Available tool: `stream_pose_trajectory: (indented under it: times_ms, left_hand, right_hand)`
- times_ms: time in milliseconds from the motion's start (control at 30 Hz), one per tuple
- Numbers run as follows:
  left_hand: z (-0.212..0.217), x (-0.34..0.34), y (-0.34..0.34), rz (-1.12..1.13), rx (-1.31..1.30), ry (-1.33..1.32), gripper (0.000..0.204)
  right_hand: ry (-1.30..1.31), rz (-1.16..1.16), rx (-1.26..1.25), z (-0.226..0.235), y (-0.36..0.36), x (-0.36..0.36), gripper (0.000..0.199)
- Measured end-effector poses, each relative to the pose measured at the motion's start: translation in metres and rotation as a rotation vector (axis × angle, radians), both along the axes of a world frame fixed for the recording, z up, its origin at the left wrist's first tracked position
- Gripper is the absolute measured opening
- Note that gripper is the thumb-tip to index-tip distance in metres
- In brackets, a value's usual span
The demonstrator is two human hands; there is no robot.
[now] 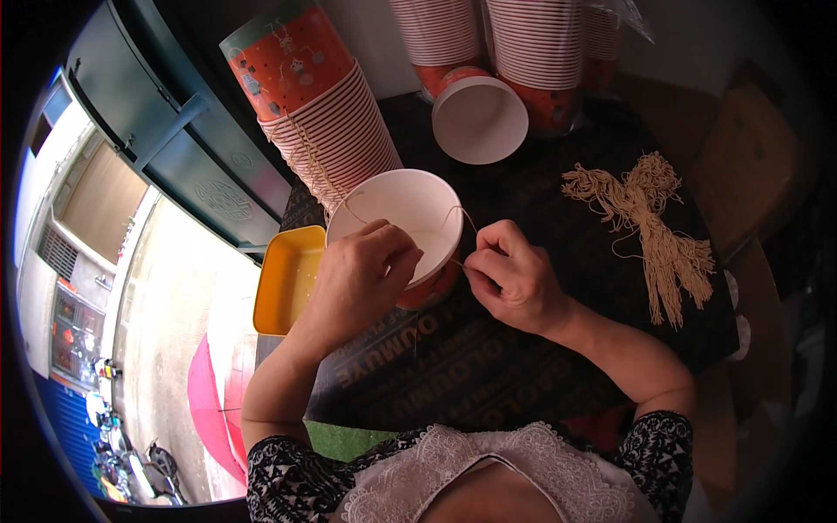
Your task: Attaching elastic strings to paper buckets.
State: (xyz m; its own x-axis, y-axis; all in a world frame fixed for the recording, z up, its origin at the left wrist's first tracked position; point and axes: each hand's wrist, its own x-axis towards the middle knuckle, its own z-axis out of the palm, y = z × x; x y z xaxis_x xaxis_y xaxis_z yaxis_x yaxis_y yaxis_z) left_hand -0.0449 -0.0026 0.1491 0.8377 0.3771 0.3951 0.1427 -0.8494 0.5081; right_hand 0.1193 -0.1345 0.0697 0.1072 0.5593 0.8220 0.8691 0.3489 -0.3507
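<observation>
A round paper bucket (405,196), white inside and orange-red outside, stands mouth up on the dark table in front of me. My left hand (366,275) is closed at its near left side, fingers curled in a pinch; a thin beige string (466,214) shows at both hands. On the bucket's right, my right hand (516,277) pinches the string, which runs toward the bucket wall. The left fingertips are partly hidden, but string comes up from behind them. More string hangs along the tall stack of nested buckets (336,131) behind the left hand.
A yellow plastic tub (272,292) sits left of the bucket. To the right lies a tied bundle of beige strings (654,228). Farther back, another bucket (480,122) lies tipped toward me, before plastic-wrapped bucket stacks (536,44). A green metal door (179,113) opens onto a street at left.
</observation>
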Motion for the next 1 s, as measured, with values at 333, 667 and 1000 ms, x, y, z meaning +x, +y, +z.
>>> stream_pose_trajectory:
  times_ms: [333,667,1000]
  left_hand:
    - [0.005,0.005,0.007,-0.095,-0.09,0.115,0.011]
    - [0.001,0.029,0.031,-0.305,-0.025,0.313,0.018]
    - [0.002,0.032,0.022,-0.286,0.097,0.298,0.017]
  right_hand:
    - [-0.011,0.001,-0.015,0.001,0.005,-0.001,0.019]
    - [-0.037,-0.005,0.003,0.002,0.012,-0.002,0.017]
    - [-0.039,-0.002,-0.001,-0.007,0.013,0.002,0.022]
